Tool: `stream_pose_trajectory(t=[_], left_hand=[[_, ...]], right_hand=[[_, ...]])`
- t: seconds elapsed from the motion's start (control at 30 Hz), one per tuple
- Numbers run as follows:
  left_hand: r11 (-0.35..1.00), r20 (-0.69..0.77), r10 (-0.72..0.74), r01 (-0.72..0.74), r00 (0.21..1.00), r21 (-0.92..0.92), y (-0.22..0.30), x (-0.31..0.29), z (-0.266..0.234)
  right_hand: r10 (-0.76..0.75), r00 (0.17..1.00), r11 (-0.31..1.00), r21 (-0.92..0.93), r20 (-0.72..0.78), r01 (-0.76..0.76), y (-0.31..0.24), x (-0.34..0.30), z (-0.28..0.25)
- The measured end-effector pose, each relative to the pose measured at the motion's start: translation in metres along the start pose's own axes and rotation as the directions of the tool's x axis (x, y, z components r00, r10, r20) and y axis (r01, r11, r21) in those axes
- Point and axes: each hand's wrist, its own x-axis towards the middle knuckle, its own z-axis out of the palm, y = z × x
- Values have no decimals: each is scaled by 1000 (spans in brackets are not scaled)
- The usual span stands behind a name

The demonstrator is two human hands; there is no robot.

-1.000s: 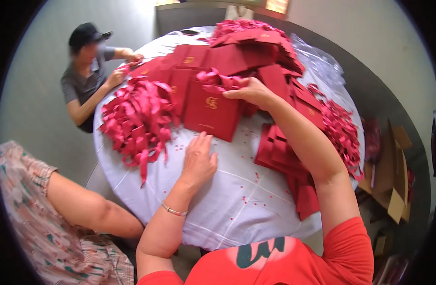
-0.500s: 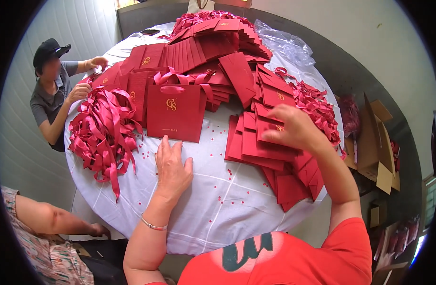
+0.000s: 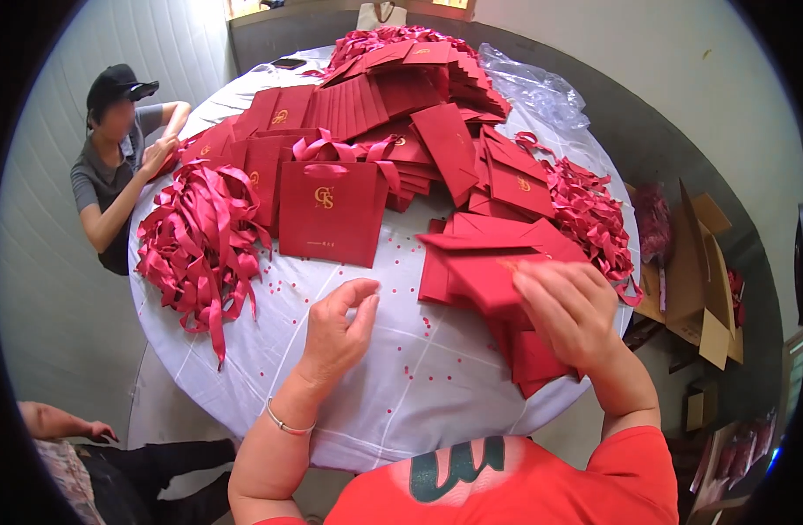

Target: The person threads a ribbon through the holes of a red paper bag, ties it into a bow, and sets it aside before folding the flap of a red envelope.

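My right hand (image 3: 572, 311) pinches a flat red paper bag (image 3: 480, 273) by its edge, tilted above a loose stack of like red bags (image 3: 436, 284). My left hand (image 3: 342, 328) hovers over the white cloth with curved fingers, thumb apart from them and nothing between. Just beyond it stands a red gift bag (image 3: 331, 206) with a gold emblem and pink ribbon handles (image 3: 340, 149). A tangled heap of pink ribbons (image 3: 200, 232) lies to its left. More flat red bags (image 3: 353, 105) fan out in rows behind.
The round table wears a white cloth (image 3: 375, 429) dotted with tiny red discs. Another ribbon heap (image 3: 590, 223) lies at the right, clear plastic wrap (image 3: 541, 87) behind. A person in a cap (image 3: 113, 166) sits at the far left; another person's arm (image 3: 65, 420) is lower left. Open cartons (image 3: 694, 271) stand right.
My right hand has drawn a red bag off the stack toward me, tilting it. My left hand has come back from the standing bag, its fingers curling. The person at lower left has moved away.
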Motion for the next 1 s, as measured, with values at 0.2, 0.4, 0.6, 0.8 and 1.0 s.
stream_pose_trajectory(t=[0.2,0.4,0.6,0.8,1.0], left_hand=[[262,613,123,570,781,-779,4,7,-26],[835,435,-60,284,898,-471,0,0,-21],[745,244,-133,259,961,-615,2,5,-17],[894,325,-36,176,945,-413,5,1,-19],[764,131,-157,205,979,-612,8,0,-12]], right_hand=[[-284,945,869,371,-165,326,-35,14,11],[-271,944,868,376,-191,325,-42,4,35],[-117,984,911,380,-137,161,-35,-3,48],[-201,970,876,419,-135,239,-43,-9,57],[-70,991,958,268,-112,98,-41,-9,53]])
